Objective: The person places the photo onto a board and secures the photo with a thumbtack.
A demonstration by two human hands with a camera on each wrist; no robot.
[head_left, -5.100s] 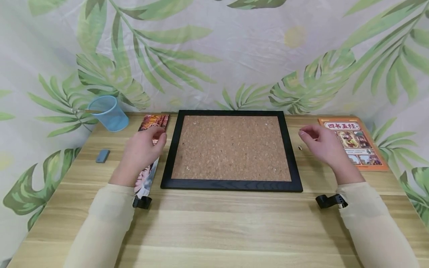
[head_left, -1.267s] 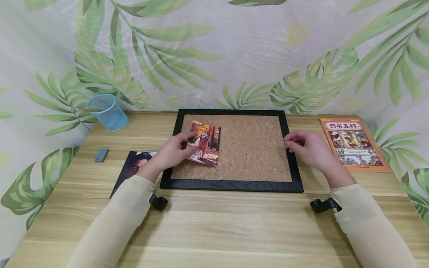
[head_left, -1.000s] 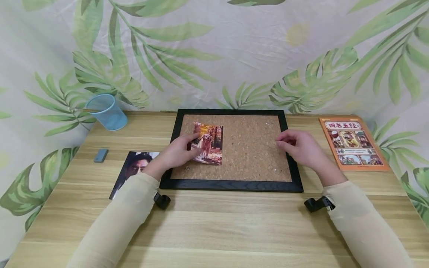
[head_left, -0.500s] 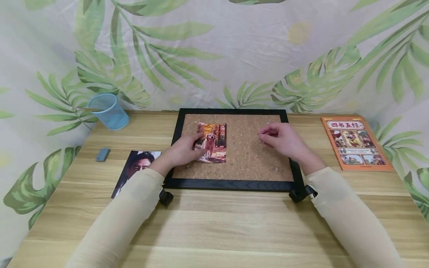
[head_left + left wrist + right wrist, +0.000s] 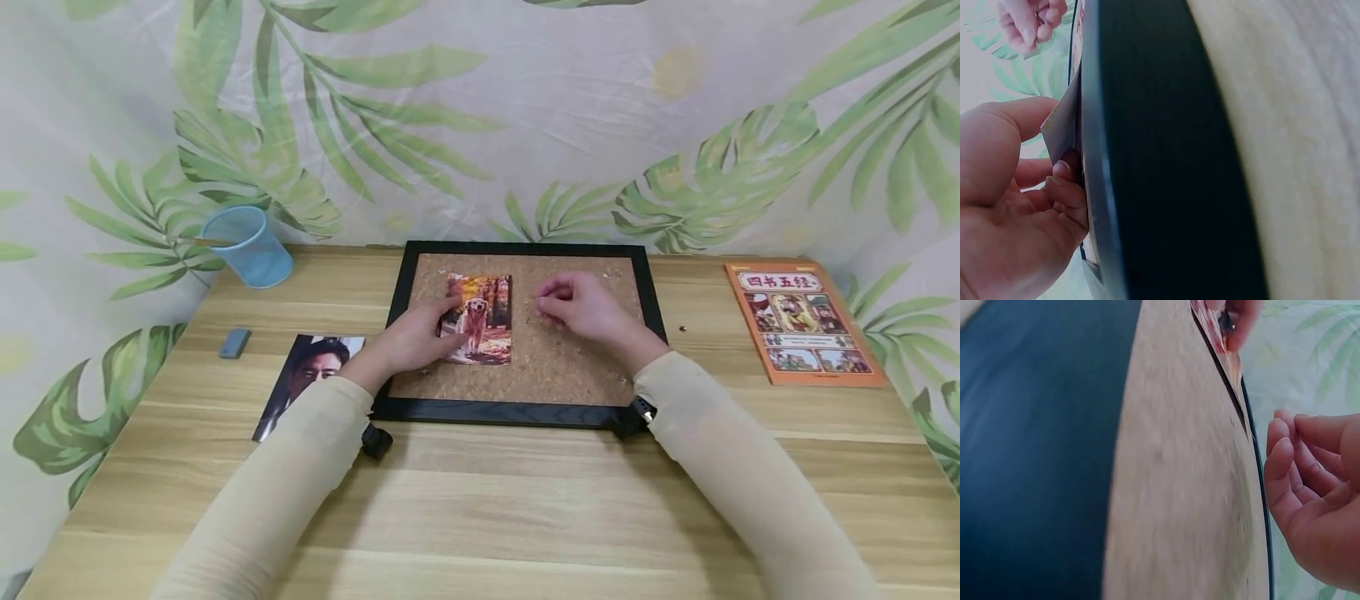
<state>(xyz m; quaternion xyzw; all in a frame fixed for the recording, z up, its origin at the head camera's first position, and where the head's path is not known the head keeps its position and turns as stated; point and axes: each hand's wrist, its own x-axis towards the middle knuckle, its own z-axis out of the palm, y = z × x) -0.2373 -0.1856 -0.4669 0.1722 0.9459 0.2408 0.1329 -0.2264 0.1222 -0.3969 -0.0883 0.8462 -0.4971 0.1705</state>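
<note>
A dog photo (image 5: pixel 491 321) lies over the left part of a black-framed cork board (image 5: pixel 517 412). My left hand (image 5: pixel 412 337) grips its left edge between thumb and fingers; the left wrist view shows the photo's edge (image 5: pixel 1063 125) lifted off the cork. Just right of the photo, above the cork, my right hand (image 5: pixel 588 308) has thumb and forefinger pinched together, seemingly on a tiny thumbtack that the fingertips mostly hide. The right wrist view shows the same right hand (image 5: pixel 1316 481) apart from the photo. Another small gold tack (image 5: pixel 682 328) sits on the table right of the board.
A portrait photo (image 5: pixel 303 379) lies left of the board, partly under the left sleeve. A blue eraser (image 5: pixel 235 343) and a tilted blue mesh cup (image 5: pixel 258 250) with a brush in it are at the far left. An orange book (image 5: pixel 802 325) lies at the right.
The dog photo has been brought from the left pile onto the cork and shifted rightward, uncovering the portrait. My right hand has moved left from beside the board, close to the photo.
</note>
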